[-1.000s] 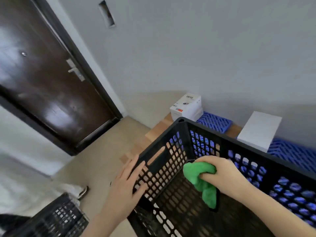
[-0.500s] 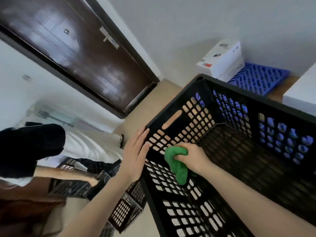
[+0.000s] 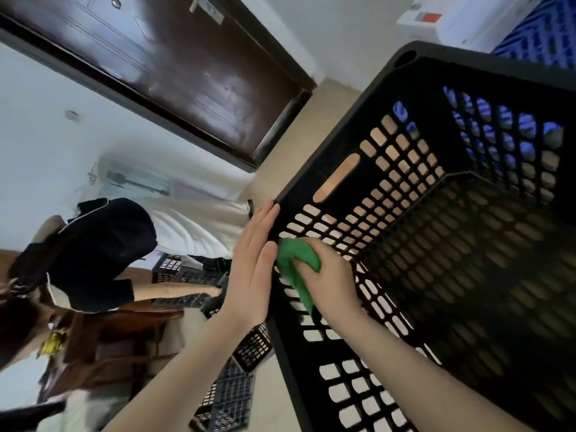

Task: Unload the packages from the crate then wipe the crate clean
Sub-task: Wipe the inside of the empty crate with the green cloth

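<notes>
Over at the left, another person (image 3: pixel 93 251) in a dark top bends low, one arm reaching down toward a cluster of small black crates (image 3: pixel 184 272) on the floor. Another of these small crates (image 3: pixel 230 397) lies nearer. Behind them, a dark brown door (image 3: pixel 187 67) stands shut in its frame.

Toward the middle, the left hand (image 3: pixel 252 269) lies flat against the outside of the big black crate (image 3: pixel 358 120), fingers straight and together, holding nothing, the fingertips up at the rim of its left wall. Just across that wall, the right hand (image 3: pixel 330 282) is inside the crate with its fingers curled tight round a bunched green cloth (image 3: pixel 296 266). It presses the cloth to the inner face of the same wall, below the handle slot. A tail of the cloth hangs down along the lattice.

The crate fills the right half of the room from where I stand, its perforated walls and floor open to view. Past its far corner, a white package (image 3: pixel 461 20) sits against the wall, just beside a blue slatted mat (image 3: pixel 542 32).
</notes>
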### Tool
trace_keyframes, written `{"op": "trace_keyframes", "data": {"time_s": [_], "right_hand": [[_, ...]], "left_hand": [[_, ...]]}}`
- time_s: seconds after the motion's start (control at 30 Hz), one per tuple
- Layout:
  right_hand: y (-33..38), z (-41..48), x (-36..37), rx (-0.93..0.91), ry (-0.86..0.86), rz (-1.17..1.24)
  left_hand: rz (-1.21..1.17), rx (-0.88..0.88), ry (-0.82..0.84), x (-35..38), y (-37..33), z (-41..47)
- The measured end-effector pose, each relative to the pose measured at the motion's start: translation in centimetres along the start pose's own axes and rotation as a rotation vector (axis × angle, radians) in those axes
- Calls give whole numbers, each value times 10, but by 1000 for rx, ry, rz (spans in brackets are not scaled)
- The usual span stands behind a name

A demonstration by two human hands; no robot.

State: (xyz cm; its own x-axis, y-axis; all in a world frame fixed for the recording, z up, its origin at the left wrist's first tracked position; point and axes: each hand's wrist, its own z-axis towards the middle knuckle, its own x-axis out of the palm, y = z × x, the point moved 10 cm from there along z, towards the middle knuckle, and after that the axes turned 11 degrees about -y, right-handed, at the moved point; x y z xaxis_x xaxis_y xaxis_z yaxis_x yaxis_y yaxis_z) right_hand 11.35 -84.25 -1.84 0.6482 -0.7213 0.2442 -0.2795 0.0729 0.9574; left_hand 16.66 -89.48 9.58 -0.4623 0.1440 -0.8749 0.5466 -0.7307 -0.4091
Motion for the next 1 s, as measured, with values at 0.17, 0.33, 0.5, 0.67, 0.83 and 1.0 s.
{"op": "trace_keyframes", "data": {"time_s": [0.17,0.33,0.5,0.67,0.83,1.0], "right_hand": [[12,-12,20,-225,95,-82],[-45,3,3,-143,20,-208],[-117,6,-30,38,-57,-562],[-129,11,-35,150,-28,-636],[-27,1,-1,-66,3,-228],[35,-18,15,-308,-6,-79]], "left_hand": [[-43,-4,-14,3,-1,2],[2,-15,8,6,1,2],[29,-27,13,4,1,3],[35,-35,13,3,3,2],[34,-29,3,2,4,2],[2,-35,6,4,2,2]]}}
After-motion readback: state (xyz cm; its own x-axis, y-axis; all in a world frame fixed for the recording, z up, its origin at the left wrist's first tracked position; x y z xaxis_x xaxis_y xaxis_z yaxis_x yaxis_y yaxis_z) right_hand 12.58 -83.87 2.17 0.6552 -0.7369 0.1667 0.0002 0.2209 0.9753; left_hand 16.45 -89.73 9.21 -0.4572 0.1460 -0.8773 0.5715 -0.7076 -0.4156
